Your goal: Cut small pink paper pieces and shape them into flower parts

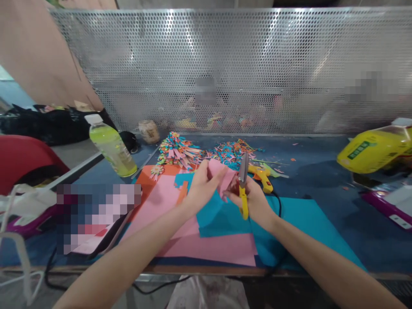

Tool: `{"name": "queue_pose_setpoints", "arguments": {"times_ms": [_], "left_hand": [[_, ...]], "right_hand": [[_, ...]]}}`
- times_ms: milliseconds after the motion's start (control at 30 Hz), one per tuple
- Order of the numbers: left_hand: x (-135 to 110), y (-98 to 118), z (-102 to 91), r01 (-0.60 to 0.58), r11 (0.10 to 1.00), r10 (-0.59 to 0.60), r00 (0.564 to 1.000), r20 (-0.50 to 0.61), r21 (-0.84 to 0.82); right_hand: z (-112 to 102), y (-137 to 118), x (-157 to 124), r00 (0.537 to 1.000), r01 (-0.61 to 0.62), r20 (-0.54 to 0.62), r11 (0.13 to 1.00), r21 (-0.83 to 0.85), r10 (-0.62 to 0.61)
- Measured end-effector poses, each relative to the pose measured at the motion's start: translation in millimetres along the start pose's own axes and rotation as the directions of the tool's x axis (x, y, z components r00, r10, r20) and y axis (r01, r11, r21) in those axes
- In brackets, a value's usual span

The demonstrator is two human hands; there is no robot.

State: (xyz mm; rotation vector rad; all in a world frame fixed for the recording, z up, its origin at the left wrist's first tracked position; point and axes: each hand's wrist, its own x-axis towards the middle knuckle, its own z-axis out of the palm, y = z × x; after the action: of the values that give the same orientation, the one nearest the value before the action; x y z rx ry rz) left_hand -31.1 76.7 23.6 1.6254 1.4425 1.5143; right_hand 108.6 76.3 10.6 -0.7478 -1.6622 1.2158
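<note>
My left hand (202,182) pinches a small piece of pink paper (222,174) and holds it up over the table. My right hand (252,199) grips yellow-handled scissors (243,189), blades pointing up, right beside the pink piece. Under both hands lie large pink sheets (206,244) and blue sheets (299,219) of paper. Beyond the hands sits a heap of coloured paper cuttings (180,150).
A yellow glue gun (262,176) lies just behind my right hand. A bottle of green drink (111,146) stands at the left. A yellow bottle (375,148) lies at the right. A perforated metal screen (225,64) closes the back of the table.
</note>
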Motion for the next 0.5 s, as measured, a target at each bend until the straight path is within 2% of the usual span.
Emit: {"name": "queue_pose_setpoints", "arguments": {"times_ms": [67, 133, 233, 300, 367, 500], "left_hand": [[-3, 3, -3.9, 0.005, 0.999, -0.001, 0.997, 0.073, -0.050], [-3, 4, -12.2, 0.010, 0.996, 0.007, 0.980, 0.198, -0.085], [-2, 2, -25.8, 0.069, 0.997, -0.043, 0.898, 0.437, -0.044], [-1, 1, -30.8, 0.097, 0.995, -0.088, 0.844, 0.530, 0.010], [0, 0, -31.5, 0.136, 0.991, -0.122, 0.844, 0.523, 0.012], [0, 1, -29.6, 0.207, 0.970, -0.154, 0.931, 0.332, -0.129]], "right_hand": [[-6, 1, 2, 0.998, 0.021, -0.057, 0.999, 0.026, -0.020], [-14, -1, 5, 0.990, 0.078, -0.125, 0.996, 0.052, -0.071], [-27, -4, 11, 0.968, 0.115, -0.223, 0.993, -0.022, -0.117], [-33, -4, 14, 0.962, 0.119, -0.246, 0.993, -0.024, -0.121], [-36, -4, 16, 0.968, 0.093, -0.233, 0.996, -0.001, -0.090], [-36, -3, 16, 0.990, -0.005, -0.142, 0.996, -0.088, -0.008]]}}
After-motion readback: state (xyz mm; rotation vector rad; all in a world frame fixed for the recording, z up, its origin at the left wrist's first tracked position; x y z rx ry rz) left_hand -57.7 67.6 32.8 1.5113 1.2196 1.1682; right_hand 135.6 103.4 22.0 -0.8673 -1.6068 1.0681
